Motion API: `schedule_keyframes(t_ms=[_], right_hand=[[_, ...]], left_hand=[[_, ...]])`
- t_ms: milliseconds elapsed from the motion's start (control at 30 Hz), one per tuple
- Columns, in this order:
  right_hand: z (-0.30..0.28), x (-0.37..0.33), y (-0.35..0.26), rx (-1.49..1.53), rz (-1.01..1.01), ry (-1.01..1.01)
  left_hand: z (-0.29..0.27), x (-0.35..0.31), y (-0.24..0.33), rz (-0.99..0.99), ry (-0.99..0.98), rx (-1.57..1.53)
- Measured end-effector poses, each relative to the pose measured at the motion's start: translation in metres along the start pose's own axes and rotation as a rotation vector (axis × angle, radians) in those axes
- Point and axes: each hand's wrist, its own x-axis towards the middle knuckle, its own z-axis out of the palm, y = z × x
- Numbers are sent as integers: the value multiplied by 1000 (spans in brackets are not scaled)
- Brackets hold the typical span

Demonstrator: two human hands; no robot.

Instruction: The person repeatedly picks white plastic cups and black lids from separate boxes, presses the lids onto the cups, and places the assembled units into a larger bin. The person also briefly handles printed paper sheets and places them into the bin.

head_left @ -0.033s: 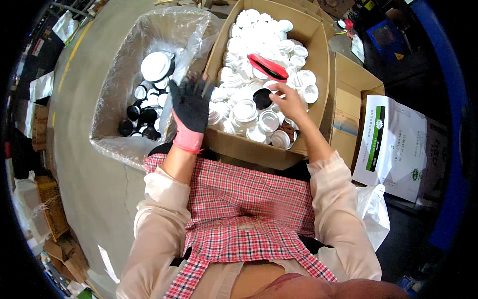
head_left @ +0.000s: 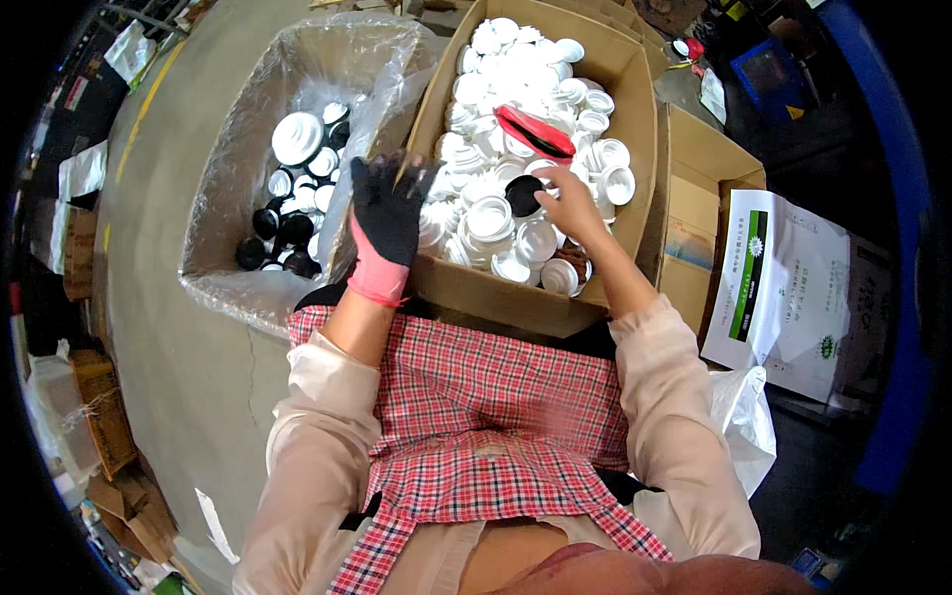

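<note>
A large cardboard box holds a heap of white plastic lids. Over this heap my bare right hand pinches a round black lid by its right edge. A red and black work glove lies on the lids just beyond that hand. My left hand, in a black glove with a pink cuff, hovers with fingers spread at the wall between the two boxes, holding nothing. To its left, a box lined with clear plastic contains black and white lids; a large white lid is on top.
An open cardboard box stands right of the lid heap, beside a white printed carton. A white plastic bag sits by my right elbow. Smaller cartons line the left side of the grey floor.
My left hand has shifted slightly right, away from the lined box. The large white lid in that box has moved down and left. My right hand keeps the black lid in nearly the same place.
</note>
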Motion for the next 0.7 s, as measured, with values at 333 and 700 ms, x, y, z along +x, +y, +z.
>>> schedule_keyframes(t_ms=[333,700], right_hand=[[48,4,56,-120,450,212],[14,-9,39,-239,164,-140]], left_hand=[[16,-2,-26,-102,-190,937],[30,3,-27,-408,-159,485]])
